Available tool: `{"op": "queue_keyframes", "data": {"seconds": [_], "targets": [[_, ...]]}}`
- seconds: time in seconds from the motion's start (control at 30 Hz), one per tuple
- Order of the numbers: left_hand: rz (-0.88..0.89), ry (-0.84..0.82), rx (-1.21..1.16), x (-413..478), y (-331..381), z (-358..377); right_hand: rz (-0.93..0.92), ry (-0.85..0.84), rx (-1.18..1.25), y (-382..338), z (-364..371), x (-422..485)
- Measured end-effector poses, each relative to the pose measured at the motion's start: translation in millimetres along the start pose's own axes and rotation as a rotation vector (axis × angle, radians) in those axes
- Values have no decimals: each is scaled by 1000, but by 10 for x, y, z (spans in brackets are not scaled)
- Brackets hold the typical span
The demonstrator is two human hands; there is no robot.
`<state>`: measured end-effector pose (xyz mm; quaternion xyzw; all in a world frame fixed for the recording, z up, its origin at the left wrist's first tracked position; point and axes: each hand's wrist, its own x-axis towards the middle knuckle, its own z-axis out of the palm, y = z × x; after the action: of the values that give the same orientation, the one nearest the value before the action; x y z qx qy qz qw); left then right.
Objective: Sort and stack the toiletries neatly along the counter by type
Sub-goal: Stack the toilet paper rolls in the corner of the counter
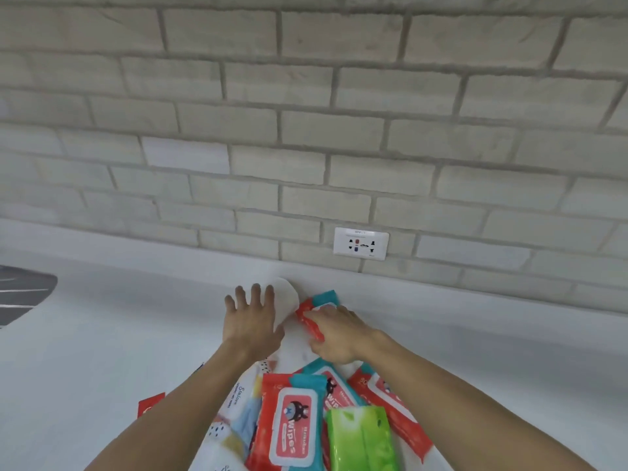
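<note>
My right hand (334,334) grips a red and teal wipes pack (314,309) near the counter's back edge. My left hand (251,321) lies flat with spread fingers on a white pack (289,294) just left of it. Closer to me lies a pile: a red and teal wipes pack (292,423) with a white lid, a second one (339,385) partly under it, a third (397,413) to the right, a green pack (362,440) on top, and a white patterned pack (234,419) on the left.
The white counter (102,351) runs left and right, backed by a pale brick wall with a white power outlet (361,243). A small red item (151,404) lies left of the pile. A dark grey object (20,294) sits at the far left edge.
</note>
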<state>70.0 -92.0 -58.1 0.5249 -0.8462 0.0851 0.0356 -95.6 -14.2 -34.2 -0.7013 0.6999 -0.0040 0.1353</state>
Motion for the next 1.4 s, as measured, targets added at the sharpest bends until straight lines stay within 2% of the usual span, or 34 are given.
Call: {"op": "queue_keyframes", "data": {"seconds": [0.33, 0.67, 0.77, 1.03, 1.4], "targets": [[1, -109, 143, 359, -83, 187, 7, -48, -116, -182, 22, 735], [-85, -144, -12, 507, -140, 488, -109, 58, -228, -204, 26, 1210], [-76, -128, -84, 534, -172, 593, -158, 100, -173, -187, 78, 1275], [-3, -99, -280, 547, -245, 672, -118, 100, 229, -109, 184, 1300], [179, -96, -488, 360, -407, 473, -94, 132, 463, -8, 130, 905]]}}
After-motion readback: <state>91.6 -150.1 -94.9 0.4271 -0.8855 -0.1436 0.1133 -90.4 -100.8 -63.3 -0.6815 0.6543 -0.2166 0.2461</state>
